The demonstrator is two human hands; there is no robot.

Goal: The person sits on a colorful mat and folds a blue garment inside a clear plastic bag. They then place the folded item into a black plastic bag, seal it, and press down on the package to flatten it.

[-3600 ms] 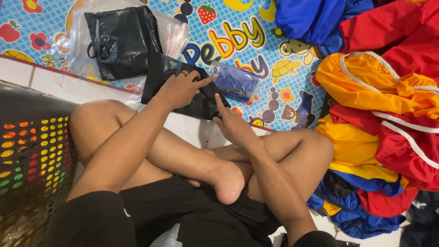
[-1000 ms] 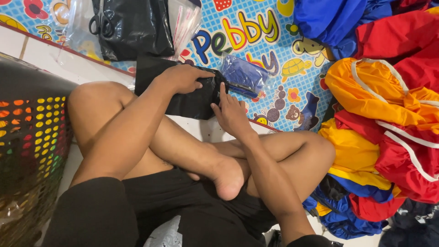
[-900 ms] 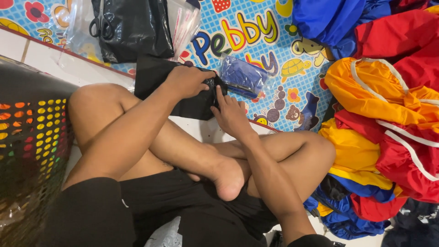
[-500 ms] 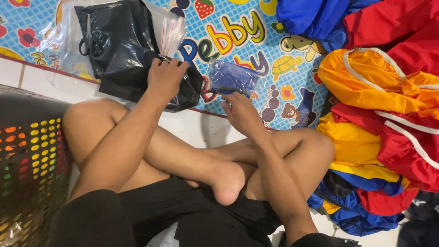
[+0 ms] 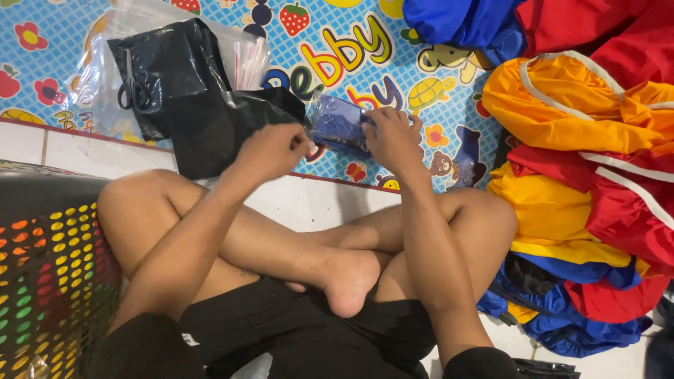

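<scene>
A black plastic bag (image 5: 217,126) is lying on the patterned play mat (image 5: 435,77), left of a clear-wrapped blue packet (image 5: 337,125). A heap of red, yellow and blue garments (image 5: 590,175) is sitting to the right, a perforated basket (image 5: 49,267) to the left.

place: home floor | evidence: cartoon play mat (image 5: 421,77), white tiles (image 5: 309,203), laundry basket (image 5: 49,281)

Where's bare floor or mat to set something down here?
Free: white tile between mat edge and legs; printed mat between right hand and the jacket pile. Crowded: mat's left under black bags; basket beside left knee.
</scene>
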